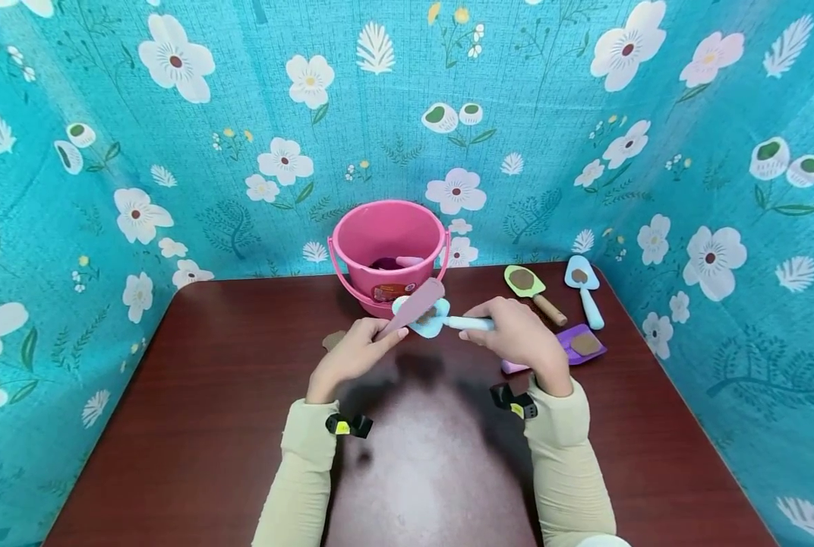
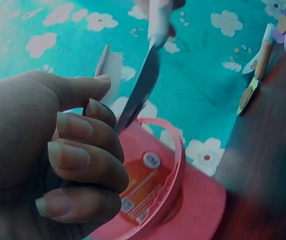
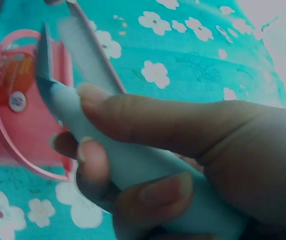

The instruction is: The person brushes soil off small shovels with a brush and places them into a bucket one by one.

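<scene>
My left hand [image 1: 355, 353] grips a mauve brush [image 1: 417, 304] by its lower end. Its pale bristles [image 2: 114, 70] show in the left wrist view. The right hand [image 1: 516, 334] holds a light blue shovel [image 1: 471, 323] by the handle, thumb on top in the right wrist view. In the head view the brush crosses in front of the shovel's blade, which bears a brown patch; whether they touch I cannot tell. Both are in the air before a pink bucket [image 1: 393, 228], which has dark and pink items inside.
At the back right lie a green shovel [image 1: 537, 294] with a wooden handle, another light blue shovel [image 1: 590, 308] and a purple one [image 1: 574, 332], partly behind my right hand. Each bears a brown patch. A brown piece [image 1: 332, 341] lies beside my left hand. Flowered cloth [image 1: 243, 152] surrounds the table [image 1: 209, 425].
</scene>
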